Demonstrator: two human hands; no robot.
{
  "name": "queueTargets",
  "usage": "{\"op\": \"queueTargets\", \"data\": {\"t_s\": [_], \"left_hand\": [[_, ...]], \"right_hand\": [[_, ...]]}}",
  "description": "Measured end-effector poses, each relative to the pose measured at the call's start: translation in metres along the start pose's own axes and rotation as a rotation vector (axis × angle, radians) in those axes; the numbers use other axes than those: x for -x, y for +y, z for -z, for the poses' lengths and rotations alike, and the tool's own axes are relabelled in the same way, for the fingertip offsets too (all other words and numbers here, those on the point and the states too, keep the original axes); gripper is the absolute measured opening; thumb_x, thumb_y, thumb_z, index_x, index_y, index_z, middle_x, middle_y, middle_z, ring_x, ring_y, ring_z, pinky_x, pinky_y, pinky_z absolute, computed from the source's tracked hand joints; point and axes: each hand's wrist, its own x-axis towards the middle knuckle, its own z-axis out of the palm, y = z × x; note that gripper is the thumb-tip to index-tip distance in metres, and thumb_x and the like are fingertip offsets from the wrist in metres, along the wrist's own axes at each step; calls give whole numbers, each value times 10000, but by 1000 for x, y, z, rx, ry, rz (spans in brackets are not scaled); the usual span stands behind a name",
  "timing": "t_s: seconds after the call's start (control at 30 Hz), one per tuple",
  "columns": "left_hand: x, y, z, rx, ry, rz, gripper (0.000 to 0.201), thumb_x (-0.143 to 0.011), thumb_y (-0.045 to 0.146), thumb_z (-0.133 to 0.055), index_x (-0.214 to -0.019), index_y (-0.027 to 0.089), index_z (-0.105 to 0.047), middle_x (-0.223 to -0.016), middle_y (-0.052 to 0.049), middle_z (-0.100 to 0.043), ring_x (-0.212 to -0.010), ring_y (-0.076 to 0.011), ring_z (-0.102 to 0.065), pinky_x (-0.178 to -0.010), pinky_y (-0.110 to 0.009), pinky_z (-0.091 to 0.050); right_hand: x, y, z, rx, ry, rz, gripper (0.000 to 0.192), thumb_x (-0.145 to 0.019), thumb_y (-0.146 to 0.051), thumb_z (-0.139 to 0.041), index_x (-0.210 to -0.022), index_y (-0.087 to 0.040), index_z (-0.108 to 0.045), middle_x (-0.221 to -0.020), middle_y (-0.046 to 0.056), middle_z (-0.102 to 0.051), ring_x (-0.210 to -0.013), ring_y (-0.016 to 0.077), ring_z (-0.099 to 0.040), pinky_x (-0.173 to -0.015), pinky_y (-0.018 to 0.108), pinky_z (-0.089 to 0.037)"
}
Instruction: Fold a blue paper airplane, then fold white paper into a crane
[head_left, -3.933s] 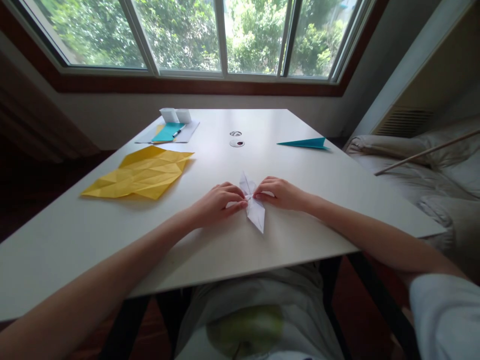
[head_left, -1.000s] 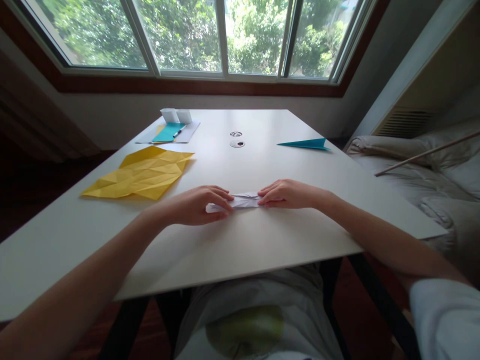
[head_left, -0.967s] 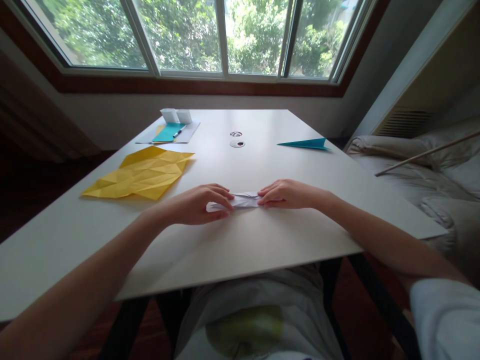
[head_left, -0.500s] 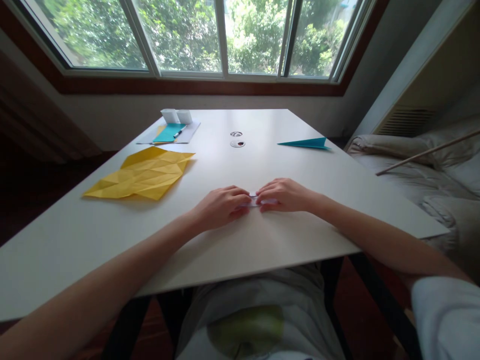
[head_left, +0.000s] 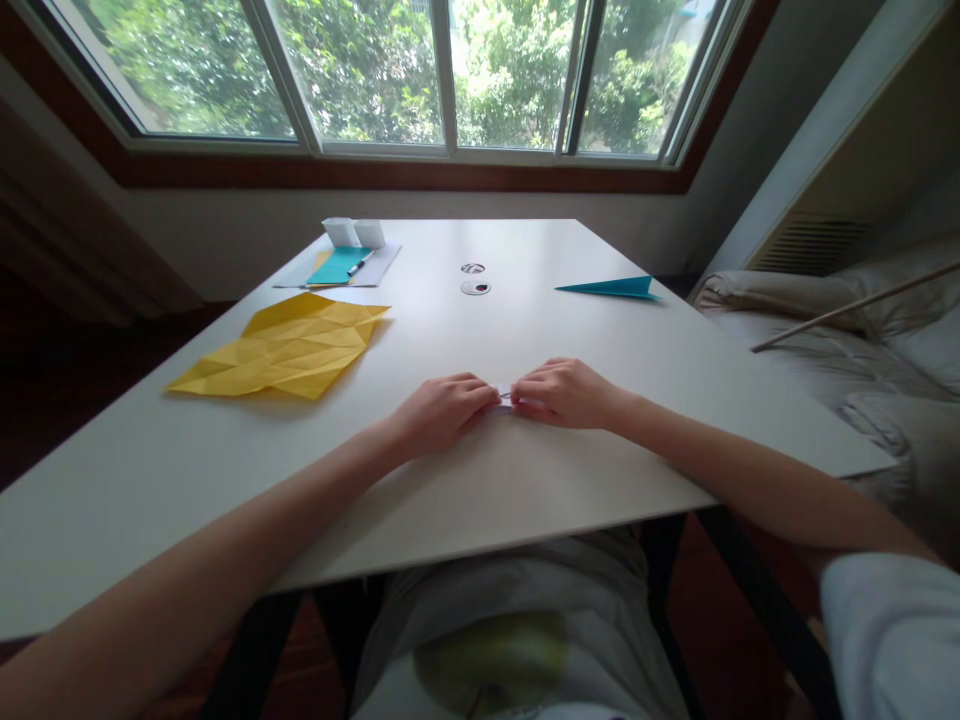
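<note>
A small piece of folded white paper (head_left: pixel 505 397) lies on the white table, mostly hidden under my fingers. My left hand (head_left: pixel 444 410) grips its left end, thumb and fingers closed together. From the other side my right hand (head_left: pixel 568 393) holds the right end, its fingers bent over the paper. Only a narrow strip shows between the two hands, so its full shape cannot be made out. Both wrists rest low, close to the tabletop.
A creased yellow paper sheet (head_left: pixel 289 348) lies to the left. Behind it are blue paper (head_left: pixel 339 266), a pen (head_left: pixel 361 263) and white folded papers (head_left: pixel 352 233). A blue paper plane (head_left: pixel 611 288) lies at the right. Two round table fittings (head_left: pixel 475 288) sit mid-table.
The fingers of both hands have closed in more tightly on the white paper, and my right hand's fingers have curled. Less of the paper shows now. The other things have stayed put.
</note>
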Motion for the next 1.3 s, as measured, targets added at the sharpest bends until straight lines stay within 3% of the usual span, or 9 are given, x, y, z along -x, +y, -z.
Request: {"op": "queueTargets", "data": {"t_s": [0.23,0.37,0.5,0.67,0.8,1.0,1.13,1.3], "left_hand": [[-2,-1,-4,96,114,129,247,-896,198,-348,-1074,188,-518,-919,-48,-641,-832,-158,-601,-718,-271,-463],[-5,-4,-7,217,176,202,191,-873,198,-374,-953,182,-546,-831,-11,-627,-717,-124,-585,-653,-234,-455],[-9,-8,-9,267,208,224,178,-850,187,-410,-888,169,-583,-791,0,-621,-675,-112,-562,-635,-223,-446],[-8,-10,-10,224,189,180,220,-840,154,-417,-894,172,-629,-893,-46,-601,-755,-129,-566,-681,-240,-451],[-7,-6,-9,49,144,128,244,-854,125,-417,-924,199,-638,-927,-49,-613,-868,-168,-542,-743,-282,-444],[-5,5,-4,-196,22,-70,213,-892,163,-437,-1029,180,-598,-1000,-61,-637,-983,-193,-533,-850,-333,-426],[-3,7,-1,-217,-34,-77,247,-883,132,-437,-1090,161,-567,-1034,-69,-639,-973,-181,-561,-859,-312,-448],[-1,7,2,-236,-46,-93,317,-862,79,-407,-1126,169,-558,-1078,-76,-633,-974,-176,-578,-851,-300,-466]], "right_hand": [[-3,-5,0,-7,29,-135,221,-893,-232,-382,-888,-181,-597,-770,43,-690,-668,141,-602,-700,263,-374],[-5,-2,-4,-110,40,-258,196,-875,-226,-421,-928,-192,-606,-789,35,-683,-673,145,-596,-627,241,-360],[-8,3,-9,-258,73,-312,197,-863,-187,-439,-917,-191,-629,-847,28,-675,-747,141,-591,-656,231,-373],[-10,8,-16,-366,122,-303,172,-843,-205,-491,-867,-173,-658,-818,42,-645,-733,122,-558,-668,220,-388],[-11,9,-20,-416,133,-306,161,-834,-230,-516,-843,-162,-663,-775,34,-616,-690,106,-535,-647,211,-390],[-11,9,-20,-374,115,-305,144,-831,-210,-524,-851,-164,-659,-815,42,-614,-717,117,-546,-671,225,-410],[-7,7,-13,-274,139,-143,185,-855,-191,-489,-893,-175,-669,-926,70,-634,-851,158,-550,-758,265,-424],[-3,4,-5,-202,61,-36,244,-869,-144,-448,-955,-175,-674,-849,63,-663,-792,151,-564,-726,259,-438]]}}
